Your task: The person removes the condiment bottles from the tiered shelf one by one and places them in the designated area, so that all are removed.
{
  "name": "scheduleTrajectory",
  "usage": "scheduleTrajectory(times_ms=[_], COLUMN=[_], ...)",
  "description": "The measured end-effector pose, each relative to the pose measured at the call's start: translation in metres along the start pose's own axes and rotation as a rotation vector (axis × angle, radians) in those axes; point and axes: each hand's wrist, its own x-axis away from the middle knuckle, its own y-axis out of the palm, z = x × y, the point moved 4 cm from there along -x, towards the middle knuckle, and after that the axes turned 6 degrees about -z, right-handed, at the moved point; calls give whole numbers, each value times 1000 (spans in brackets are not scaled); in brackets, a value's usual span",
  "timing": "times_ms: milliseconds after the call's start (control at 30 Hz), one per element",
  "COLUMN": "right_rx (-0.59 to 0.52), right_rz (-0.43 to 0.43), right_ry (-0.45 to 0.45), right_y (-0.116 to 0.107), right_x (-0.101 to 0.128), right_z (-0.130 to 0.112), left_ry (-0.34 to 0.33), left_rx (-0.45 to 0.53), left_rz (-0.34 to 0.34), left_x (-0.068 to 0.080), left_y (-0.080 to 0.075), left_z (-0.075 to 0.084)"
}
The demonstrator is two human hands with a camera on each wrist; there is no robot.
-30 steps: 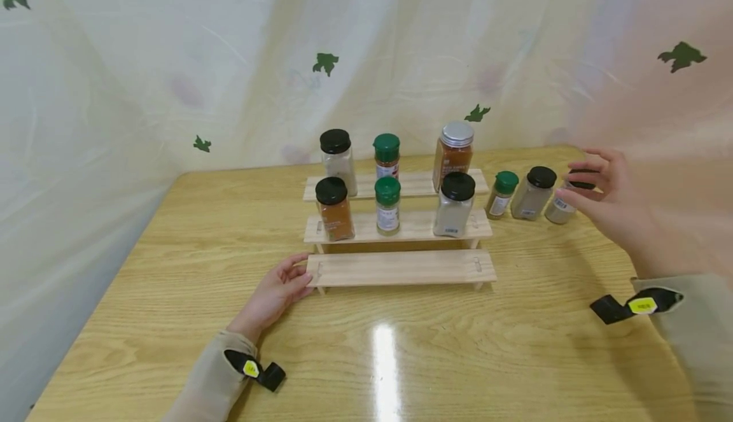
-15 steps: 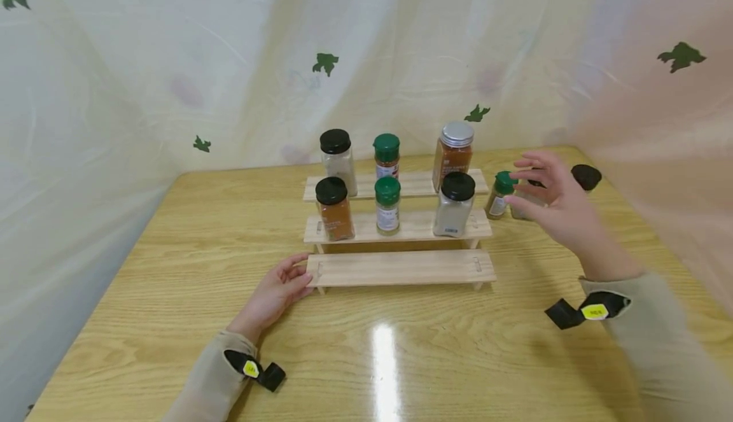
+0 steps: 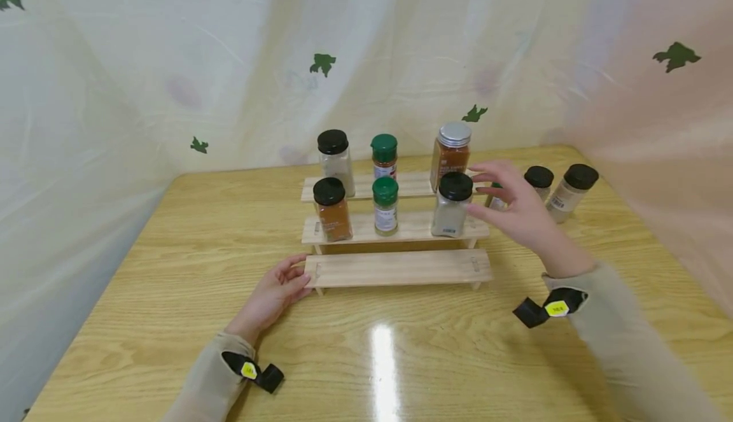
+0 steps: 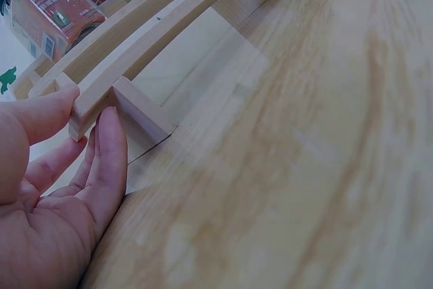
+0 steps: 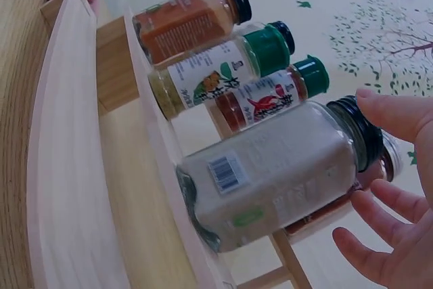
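My left hand (image 3: 279,287) grips the left end of the lowest tier of a wooden three-tier spice rack (image 3: 395,268); in the left wrist view its thumb lies on top of the slat and fingers curl underneath. At the right end of the middle tier stands a black-lidded jar of pale powder (image 3: 450,216). My right hand (image 3: 512,209) is right beside it, thumb and fingers spread; in the right wrist view the thumb tip overlaps the lid's edge. An orange spice jar (image 3: 335,219) and a green-capped bottle (image 3: 386,215) share that tier.
The top tier bears a black-lidded jar (image 3: 338,170), a green-capped red spice bottle (image 3: 385,161) and a silver-lidded jar (image 3: 450,161). Right of the rack, two black-lidded jars stand on the table, including one with a barcode (image 3: 564,199); a green-capped bottle is mostly hidden behind my right hand.
My right hand has moved left, from the jars standing on the table to the black-lidded jar on the middle tier. My left hand has kept its grip on the rack.
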Motion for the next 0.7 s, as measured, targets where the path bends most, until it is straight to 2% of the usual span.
scheduleTrajectory(times_ms=[200,467,700], right_rx=[-3,-40,-61], right_rz=[-36,-48,-39], right_ry=[34,16,86], right_y=[9,18,29], right_x=[-2,-2,-1], right_z=[3,8,15], left_ry=[10,7,4], left_rx=[7,0,-5], left_rz=[-10,-8,-5], left_x=[-2,-2,-1], left_y=[0,-3,-1], left_z=[-2,-1,-1])
